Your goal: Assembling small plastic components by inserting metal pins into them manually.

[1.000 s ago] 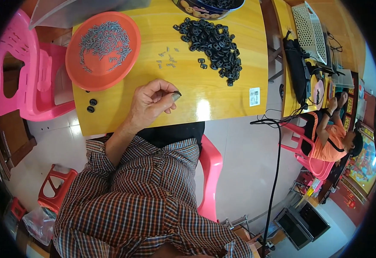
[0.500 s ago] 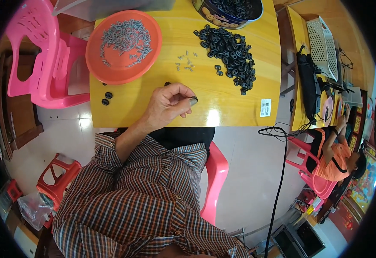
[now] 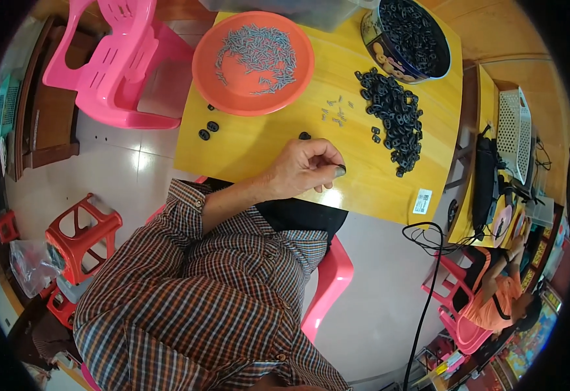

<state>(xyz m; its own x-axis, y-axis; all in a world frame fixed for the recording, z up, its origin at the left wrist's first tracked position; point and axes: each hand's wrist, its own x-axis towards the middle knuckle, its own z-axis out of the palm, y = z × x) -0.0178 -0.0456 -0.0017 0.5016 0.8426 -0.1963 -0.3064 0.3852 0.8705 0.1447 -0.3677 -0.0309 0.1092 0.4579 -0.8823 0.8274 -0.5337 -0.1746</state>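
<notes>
My left hand (image 3: pixel 308 168) hovers over the yellow table (image 3: pixel 259 146) near its front edge. Its thumb and fingertips are pinched on a small black piece (image 3: pixel 342 168), mostly covered by the fingers. Just behind the knuckles lies a black oval plastic part (image 3: pixel 304 135). Farther off are a few loose grey screws (image 3: pixel 338 117), and to their right spreads a heap of black two-holed plastic parts (image 3: pixel 392 117). An orange-red round tray (image 3: pixel 233 91) with many grey screws sits at the back left. My right hand does not show.
Separate black parts (image 3: pixel 208 130) lie near the table's left edge. A round tin (image 3: pixel 402 68) full of black parts and a clear plastic bin (image 3: pixel 285 12) stand at the back. Pink chair (image 3: pixel 122 72) at left; black cable (image 3: pixel 422 300) at right. Another person (image 3: pixel 497 300) sits far right.
The whole view has turned and shifted, so the table now appears tilted and farther right. My left hand keeps its pinch and stays at about the same spot over the table.
</notes>
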